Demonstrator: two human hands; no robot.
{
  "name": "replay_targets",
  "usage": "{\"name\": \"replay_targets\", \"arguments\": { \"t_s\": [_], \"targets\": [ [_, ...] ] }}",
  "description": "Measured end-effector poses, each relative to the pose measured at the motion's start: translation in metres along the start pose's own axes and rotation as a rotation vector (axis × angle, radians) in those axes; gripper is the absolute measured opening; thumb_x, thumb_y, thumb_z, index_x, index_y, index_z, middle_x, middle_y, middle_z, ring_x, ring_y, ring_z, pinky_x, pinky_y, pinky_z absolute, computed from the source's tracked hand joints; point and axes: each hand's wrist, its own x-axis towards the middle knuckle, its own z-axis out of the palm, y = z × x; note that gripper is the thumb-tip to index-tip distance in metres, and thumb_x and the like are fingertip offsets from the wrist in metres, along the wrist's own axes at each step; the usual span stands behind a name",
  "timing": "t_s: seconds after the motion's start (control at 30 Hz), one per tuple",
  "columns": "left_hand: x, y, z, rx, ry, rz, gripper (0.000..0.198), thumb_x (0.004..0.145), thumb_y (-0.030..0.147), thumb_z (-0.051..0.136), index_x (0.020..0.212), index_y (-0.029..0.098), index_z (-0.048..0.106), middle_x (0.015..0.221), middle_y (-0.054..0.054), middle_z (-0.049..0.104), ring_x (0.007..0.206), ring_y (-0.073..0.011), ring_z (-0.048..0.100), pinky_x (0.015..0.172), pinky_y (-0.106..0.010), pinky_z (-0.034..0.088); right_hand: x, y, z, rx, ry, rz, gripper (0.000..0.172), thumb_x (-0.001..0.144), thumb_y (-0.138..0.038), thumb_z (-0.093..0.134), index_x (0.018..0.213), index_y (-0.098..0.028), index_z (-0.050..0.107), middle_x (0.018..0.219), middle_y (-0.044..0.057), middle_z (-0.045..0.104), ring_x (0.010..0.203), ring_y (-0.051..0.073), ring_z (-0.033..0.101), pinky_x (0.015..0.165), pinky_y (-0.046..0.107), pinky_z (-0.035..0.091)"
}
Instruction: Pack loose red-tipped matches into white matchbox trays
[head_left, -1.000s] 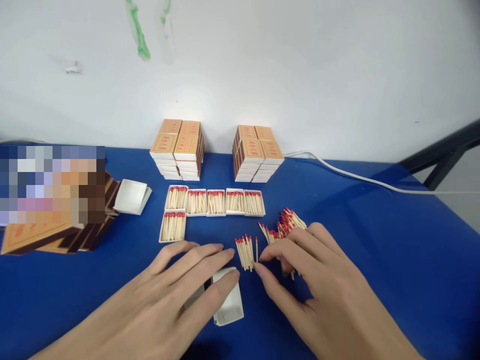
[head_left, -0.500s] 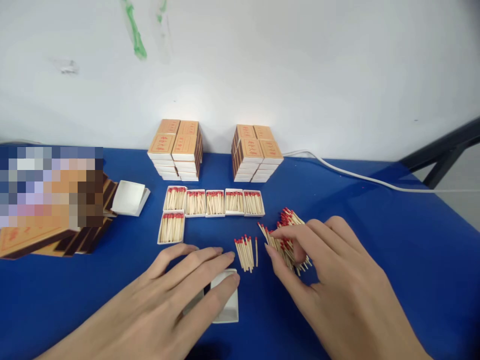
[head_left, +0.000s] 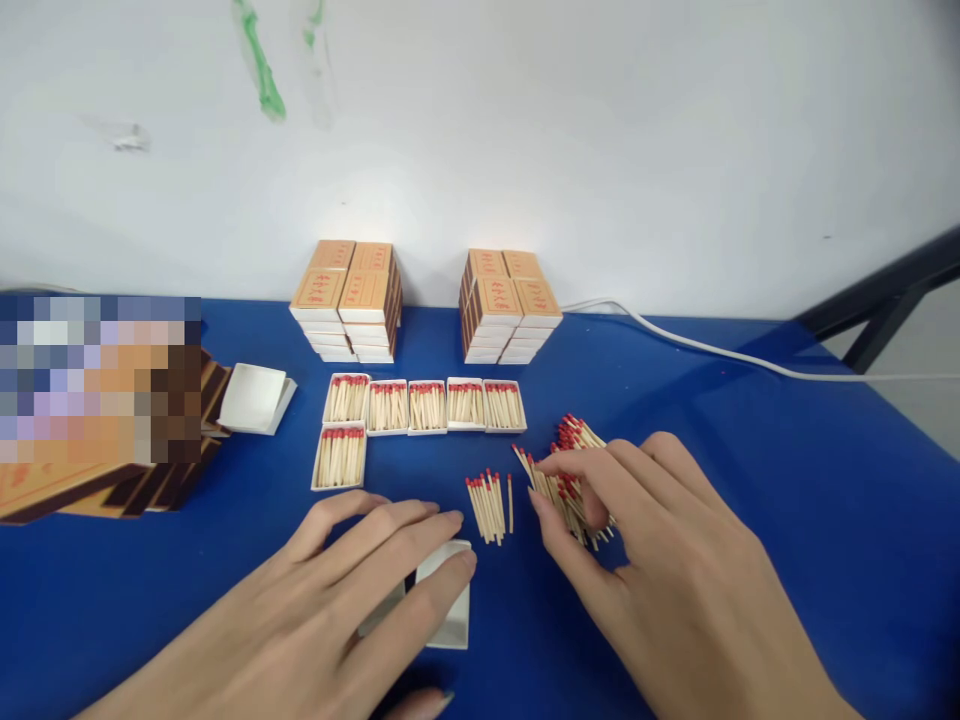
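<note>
My left hand (head_left: 367, 570) lies with fingers spread over two white matchbox trays (head_left: 456, 625), partly covering both. Matches do not show in their visible parts. Its thumb tip shows at the bottom. My right hand (head_left: 660, 560) is curled over the left side of a loose pile of red-headed matches (head_left: 576, 435). Thumb and index fingertips are a small gap apart, with a few matches (head_left: 523, 460) by them; a firm grip does not show. Between the hands lies a small group of matches (head_left: 487, 508), one stick slightly apart on its right.
Several match-filled trays (head_left: 427, 408) form a row, with another filled tray (head_left: 340, 457) below its left end. Two stacks of matchboxes (head_left: 367, 290) (head_left: 499, 300) stand by the wall. White trays (head_left: 255, 398) and a matchbox heap (head_left: 176, 480), partly blurred, lie left. A white cable (head_left: 720, 357) runs right.
The view has shifted slightly. More of my left thumb shows at the bottom. The matches and my right hand keep nearly the same places.
</note>
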Motion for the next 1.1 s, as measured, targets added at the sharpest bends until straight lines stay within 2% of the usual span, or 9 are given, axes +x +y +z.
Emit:
{"name": "replay_targets", "arguments": {
  "t_s": [0.23,0.77,1.1],
  "targets": [
    [0.0067,-0.0042,-0.0084,0.039,0.014,0.067,0.034,0.122,0.029,0.049,0.138,0.019,0.078,0.136,-0.005,0.084,0.125,-0.0247,0.071,0.112,-0.044,0.041,-0.0015,0.0025,0.0018,-0.015,-0.023,-0.016,0.018,0.11,-0.012,0.064,0.095,-0.022,0.065,0.088,0.005,0.068,0.084,0.025,0.053,0.081,0.041,0.045],
    [0.0032,-0.0044,-0.0018,0.032,0.034,0.066,0.034,0.12,0.023,0.052,0.137,0.019,0.081,0.134,-0.005,0.083,0.126,-0.024,0.069,0.115,-0.044,0.04,-0.0023,0.0002,0.0091,0.041,0.008,-0.012,0.015,0.109,-0.011,0.066,0.097,-0.02,0.071,0.086,0.004,0.067,0.084,0.025,0.054,0.08,0.041,0.047],
    [0.0039,-0.0041,-0.0039,0.041,0.023,0.073,0.033,0.119,0.022,0.053,0.136,0.019,0.081,0.131,-0.004,0.084,0.122,-0.0239,0.072,0.113,-0.044,0.041,-0.0002,-0.0004,0.0055,-0.008,0.025,-0.022,0.018,0.108,-0.011,0.067,0.094,-0.023,0.067,0.084,0.004,0.07,0.084,0.026,0.056,0.08,0.041,0.047]
  ]
}}
